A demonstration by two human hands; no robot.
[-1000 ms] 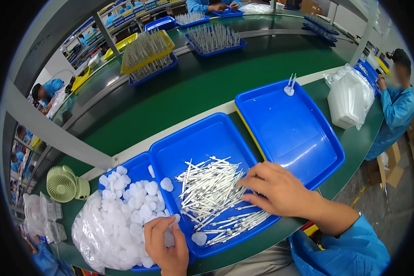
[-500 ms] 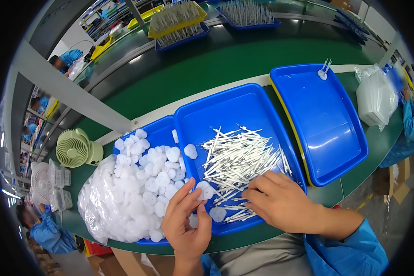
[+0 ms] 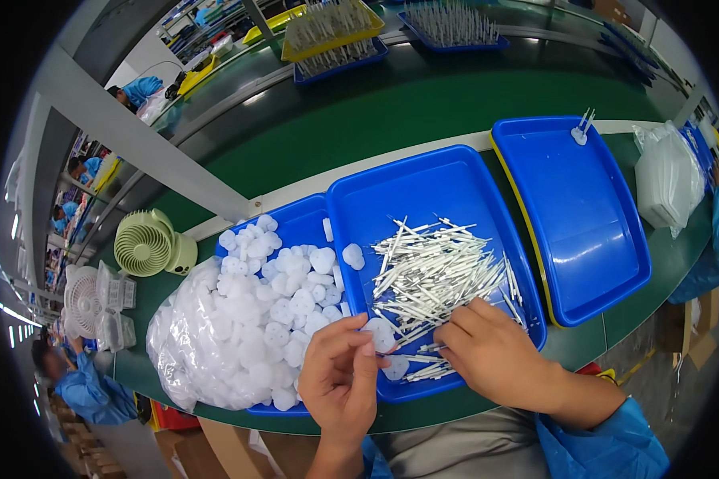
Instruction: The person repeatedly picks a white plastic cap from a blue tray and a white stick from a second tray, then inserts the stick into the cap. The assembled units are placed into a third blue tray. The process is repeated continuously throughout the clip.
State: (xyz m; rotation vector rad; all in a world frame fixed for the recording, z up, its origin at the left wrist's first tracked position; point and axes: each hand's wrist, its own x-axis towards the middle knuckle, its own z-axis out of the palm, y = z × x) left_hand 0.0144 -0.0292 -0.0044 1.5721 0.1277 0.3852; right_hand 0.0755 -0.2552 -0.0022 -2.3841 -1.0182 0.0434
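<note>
At the frame's lower centre, a disc (image 3: 382, 336) pinched by the left hand (image 3: 342, 385) could be dropped if tilted; whether sticks (image 3: 433, 278) are grasped by the right hand (image 3: 494, 351) cannot be told.

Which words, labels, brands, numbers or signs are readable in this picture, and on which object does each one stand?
No text can be read.
Trays, sticks, fan, bag: no readable words or numbers.
White discs: tiny dots, no letters I can make out.
Far background: too small and blurred to tell.
</note>
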